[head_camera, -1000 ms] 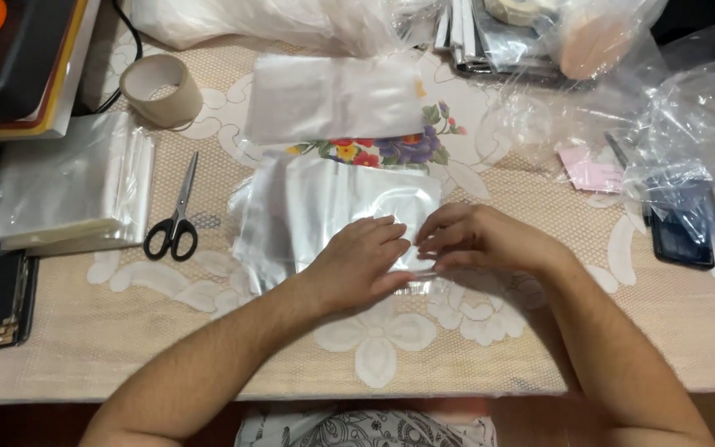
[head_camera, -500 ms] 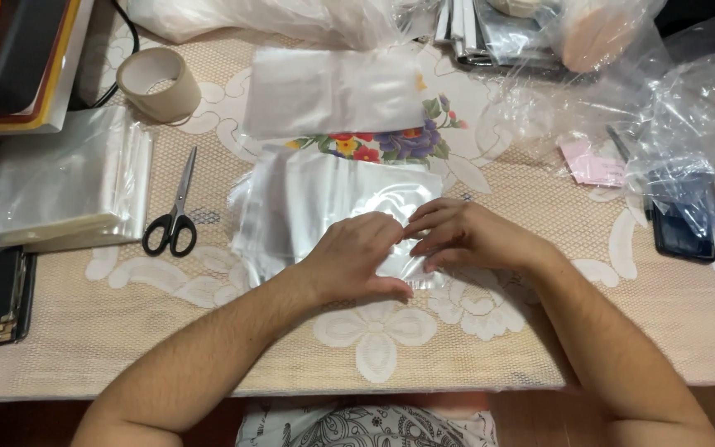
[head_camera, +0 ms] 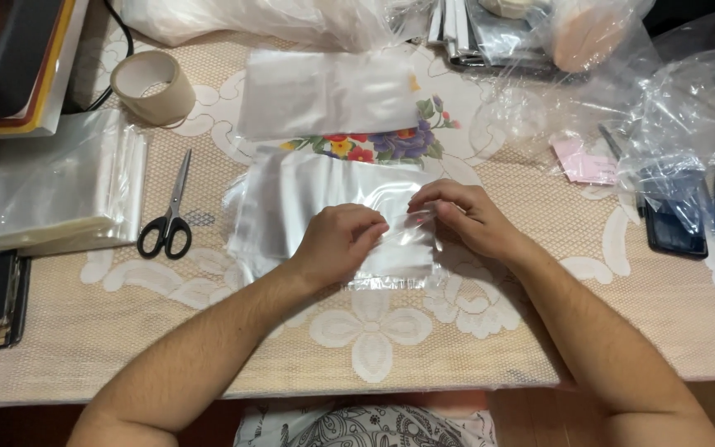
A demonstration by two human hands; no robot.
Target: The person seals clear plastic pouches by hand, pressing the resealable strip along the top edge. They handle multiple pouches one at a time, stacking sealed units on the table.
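Both hands have drifted a little right and apart since a second ago, when their fingertips met over the middle of the clear bag (head_camera: 324,199); now the left hand (head_camera: 341,242) lies curled with its fingers pressing the film down, and the right hand (head_camera: 461,215) is bent at the knuckles, fingertips pinching the bag's right edge, so each hand is partly closed on the plastic; the bag lies flat in the middle of the table, and holding it pinned on 1 side while gripping the other looks like a way to keep the slippery film from sliding; far of it lies 1 more flat bag (head_camera: 324,91) over a flowered print; scissors (head_camera: 169,217) lie closed just left of the bag, a tape roll (head_camera: 152,87) stands far left, and a stack of bags (head_camera: 59,194) sits at the left, all within easy reach; crumpled plastic (head_camera: 672,108) crowds the right side, with a pink slip (head_camera: 585,163) and a dark phone (head_camera: 674,232) under it; the tablecloth (head_camera: 374,348) is beige lace with white flowers, lit warmly from above; little of the room shows beyond the table's near edge.
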